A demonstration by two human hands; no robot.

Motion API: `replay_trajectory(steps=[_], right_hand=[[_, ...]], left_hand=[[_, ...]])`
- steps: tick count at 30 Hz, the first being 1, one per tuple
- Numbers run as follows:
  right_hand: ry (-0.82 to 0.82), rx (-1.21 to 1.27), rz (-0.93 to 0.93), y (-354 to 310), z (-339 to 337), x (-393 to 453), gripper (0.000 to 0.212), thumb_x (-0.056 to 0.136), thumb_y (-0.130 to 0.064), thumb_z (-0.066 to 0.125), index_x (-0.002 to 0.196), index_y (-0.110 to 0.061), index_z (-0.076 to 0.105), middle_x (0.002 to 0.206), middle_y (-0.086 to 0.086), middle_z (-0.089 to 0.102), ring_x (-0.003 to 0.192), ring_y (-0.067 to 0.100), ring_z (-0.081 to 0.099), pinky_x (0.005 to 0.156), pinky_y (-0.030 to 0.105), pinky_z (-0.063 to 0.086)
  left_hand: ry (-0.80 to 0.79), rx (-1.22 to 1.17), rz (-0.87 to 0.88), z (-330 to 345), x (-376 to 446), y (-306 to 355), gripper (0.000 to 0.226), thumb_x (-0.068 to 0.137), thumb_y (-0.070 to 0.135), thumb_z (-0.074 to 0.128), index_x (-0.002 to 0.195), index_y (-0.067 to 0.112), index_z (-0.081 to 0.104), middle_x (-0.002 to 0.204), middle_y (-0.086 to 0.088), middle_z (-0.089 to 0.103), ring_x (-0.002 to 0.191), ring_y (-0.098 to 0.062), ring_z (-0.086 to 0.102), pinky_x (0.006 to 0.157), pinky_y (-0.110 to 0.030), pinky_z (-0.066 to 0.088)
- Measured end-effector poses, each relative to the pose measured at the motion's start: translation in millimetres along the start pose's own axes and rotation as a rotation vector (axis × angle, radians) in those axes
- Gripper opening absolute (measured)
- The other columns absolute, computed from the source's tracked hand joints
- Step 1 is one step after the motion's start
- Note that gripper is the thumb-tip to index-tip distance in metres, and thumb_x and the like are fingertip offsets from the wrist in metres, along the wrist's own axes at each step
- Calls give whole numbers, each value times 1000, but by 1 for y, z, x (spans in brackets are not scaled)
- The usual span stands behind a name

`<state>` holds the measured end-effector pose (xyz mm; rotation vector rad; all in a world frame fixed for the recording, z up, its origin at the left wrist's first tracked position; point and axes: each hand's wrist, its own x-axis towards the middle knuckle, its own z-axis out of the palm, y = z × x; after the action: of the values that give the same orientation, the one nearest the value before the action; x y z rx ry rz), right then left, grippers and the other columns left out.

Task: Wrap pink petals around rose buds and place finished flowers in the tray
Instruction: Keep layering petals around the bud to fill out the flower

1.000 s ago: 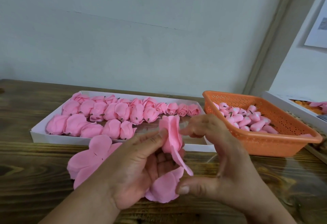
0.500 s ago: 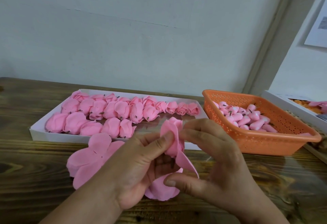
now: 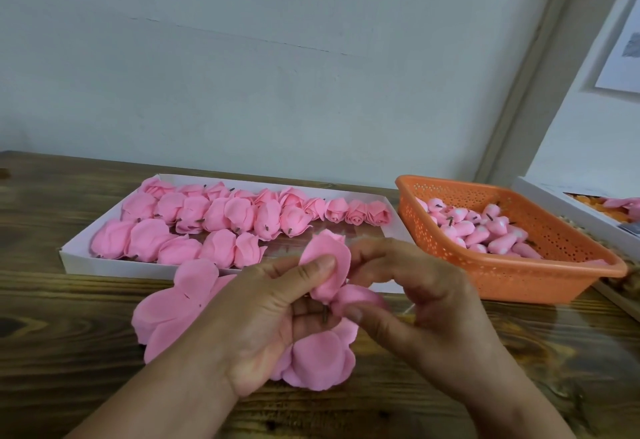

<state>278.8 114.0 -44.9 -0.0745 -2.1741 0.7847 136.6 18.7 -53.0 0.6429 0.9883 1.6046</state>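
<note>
With the left hand point(image 3: 277, 303) pinching the rose bud point(image 3: 327, 265) and the right hand point(image 3: 408, 296) pinching a loose petal point(image 3: 356, 294), slackened thumb pressure would probably let the wrapped petals spring open.

tray point(image 3: 83, 263) sits left of basket point(image 3: 519, 282) on table point(image 3: 52, 352); loose petals point(image 3: 166, 314) before tray; flowers point(image 3: 221, 220) in tray

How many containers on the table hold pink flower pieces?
3: a white tray at back left, an orange basket to its right, and a white box cut off at the right edge.
</note>
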Motion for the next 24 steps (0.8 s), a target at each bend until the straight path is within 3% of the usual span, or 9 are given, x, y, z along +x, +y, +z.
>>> replay_trajectory(steps=[3, 6, 9, 11, 13, 17, 20, 24], right_hand=[[18, 37, -2, 1, 1, 0, 9, 77, 0, 68, 79, -8, 71, 100, -4, 70, 100, 15, 65, 85, 26, 50], [17, 121, 45, 3, 3, -1, 8, 82, -1, 65, 79, -8, 68, 97, -1, 71, 98, 22, 66, 83, 37, 53], [11, 167, 64, 4, 4, -1, 3, 82, -12, 69, 83, -13, 66, 98, 0, 69, 97, 24, 66, 81, 37, 53], [-7, 164, 57, 3, 4, 0, 11, 77, -17, 73, 87, -13, 69, 100, -2, 68, 100, 23, 65, 83, 35, 53], [-32, 162, 63, 3, 4, 0, 19, 71, -14, 79, 88, -10, 70, 101, -1, 67, 101, 24, 64, 84, 40, 52], [-36, 75, 72, 5, 7, -1, 22, 67, -10, 80, 86, -7, 70, 104, -2, 64, 103, 21, 62, 85, 36, 52], [-36, 143, 58, 7, 7, -1, 6, 74, 0, 71, 79, -3, 71, 101, 6, 65, 98, 23, 64, 81, 39, 53], [-16, 307, 75, 8, 3, -2, 16, 78, 7, 61, 73, -8, 64, 99, 8, 66, 98, 27, 62, 81, 38, 50]], left_hand=[[33, -8, -15, 1, 1, -1, 34, 60, 20, 70, 85, -2, 73, 70, -15, 68, 58, -18, 66, 53, -25, 55], [83, -55, -21, 1, 3, -4, 61, 59, 22, 70, 109, -12, 62, 70, -15, 66, 57, -17, 65, 51, -24, 55], [90, -119, -44, 0, 2, -3, 56, 59, 24, 71, 105, -9, 66, 74, -15, 67, 58, -17, 66, 49, -24, 54], [93, -144, -59, -1, 3, -3, 50, 60, 23, 71, 102, -5, 70, 81, -18, 68, 62, -20, 66, 49, -25, 56], [90, -141, -68, -1, 3, -4, 50, 62, 23, 71, 104, -4, 70, 90, -21, 67, 68, -23, 65, 51, -26, 57], [83, -135, -81, -1, 3, -4, 50, 63, 24, 71, 106, -2, 71, 96, -27, 67, 75, -26, 65, 52, -27, 57], [71, -127, -94, -2, 3, -4, 41, 61, 25, 72, 92, -1, 75, 82, -19, 68, 62, -20, 65, 49, -26, 56], [37, -118, -138, -1, 1, -2, 28, 55, 29, 73, 72, 7, 79, 71, -11, 69, 56, -16, 66, 48, -25, 55]])
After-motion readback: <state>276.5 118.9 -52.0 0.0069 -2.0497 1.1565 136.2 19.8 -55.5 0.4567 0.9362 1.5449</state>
